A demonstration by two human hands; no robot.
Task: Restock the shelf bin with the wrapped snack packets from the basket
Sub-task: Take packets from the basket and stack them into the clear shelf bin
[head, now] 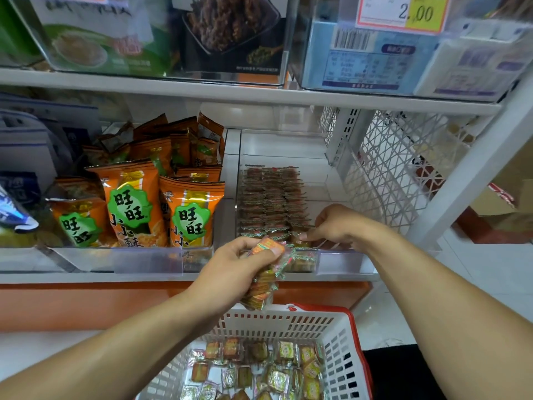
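My left hand (236, 262) grips a stack of small wrapped snack packets (264, 280) just in front of the shelf edge, above the basket. My right hand (336, 225) reaches into the clear shelf bin (340, 256) and pinches one packet (301, 239) at the front of the rows of packets (271, 200) that fill the bin's left part. The white basket (291, 323) with a red rim sits below, holding several loose wrapped packets (259, 368).
Orange snack bags (135, 203) fill the bin to the left. Boxed goods and a price tag (403, 13) sit on the shelf above. A white lattice side panel (395, 166) and shelf post (467, 174) close off the right. Cardboard boxes (507, 197) stand on the floor beyond.
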